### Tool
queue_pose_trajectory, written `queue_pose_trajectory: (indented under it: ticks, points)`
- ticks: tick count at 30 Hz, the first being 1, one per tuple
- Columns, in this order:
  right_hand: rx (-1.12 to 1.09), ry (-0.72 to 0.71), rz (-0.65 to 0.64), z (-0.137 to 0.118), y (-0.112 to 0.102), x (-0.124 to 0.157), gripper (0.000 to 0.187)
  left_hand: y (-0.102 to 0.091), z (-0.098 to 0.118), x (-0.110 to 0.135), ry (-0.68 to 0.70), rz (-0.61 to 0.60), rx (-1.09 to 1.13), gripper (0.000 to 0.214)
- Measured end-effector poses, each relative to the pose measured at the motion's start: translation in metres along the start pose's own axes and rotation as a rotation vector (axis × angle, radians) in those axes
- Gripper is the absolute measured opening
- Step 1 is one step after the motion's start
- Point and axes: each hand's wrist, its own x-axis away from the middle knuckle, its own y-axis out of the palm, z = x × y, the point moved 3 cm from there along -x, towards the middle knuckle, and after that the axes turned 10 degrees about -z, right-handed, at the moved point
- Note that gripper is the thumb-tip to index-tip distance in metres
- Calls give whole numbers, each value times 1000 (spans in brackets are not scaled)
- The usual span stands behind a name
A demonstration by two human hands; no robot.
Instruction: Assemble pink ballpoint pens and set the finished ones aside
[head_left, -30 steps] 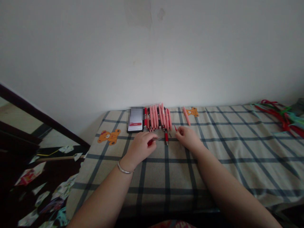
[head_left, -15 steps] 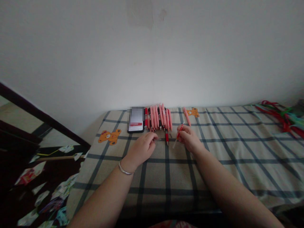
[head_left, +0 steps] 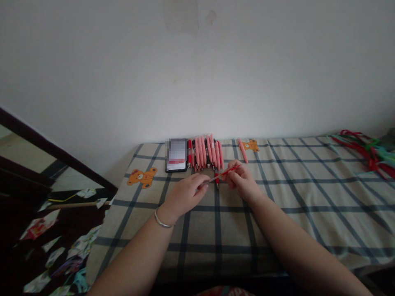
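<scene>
Pen refill [head_left: 228, 169]: smooth plastic, translucent towards the left end
Pink pens [head_left: 202, 152]: smooth plastic, soft sheen
Red pen [head_left: 217, 177]: plastic barrel, shiny metallic-looking tip
Phone [head_left: 177, 154]: smooth, glassy screen
Bracelet [head_left: 161, 220]: polished, silver-toned metal
Checked tablecloth [head_left: 202, 226]: matt woven cloth
Wall [head_left: 197, 82]: matt, patchy painted finish

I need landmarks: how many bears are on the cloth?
2: left bear, front-left of the phone; right bear, just right of the lone pink pen. Others may be hidden.

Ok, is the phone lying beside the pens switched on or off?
On. The phone has a lit, pale screen with a red band across its lower part; pixelation hides some of it.
</scene>
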Motion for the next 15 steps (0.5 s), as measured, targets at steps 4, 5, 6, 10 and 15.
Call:
queue_pose_trajectory:
  ticks: [4,5,6,10,15]
  points:
    - [1,-12,-20,-1,1,1,17,1,-2,0,-18,5,-22,19]
    - [2,-17,-25,-1,1,1,16,1,-2,0,-23,5,-27,19]
    - [5,-20,-31,-1,1,1,16,1,-2,0,-25,3,-31,19]
    - [41,-1,-52,-2,3,2,14,2,-2,0,-29,-6,-44,20]
    - [137,-64,-75,-5,4,1,15,2,-3,0,-30,-17,-53,23]
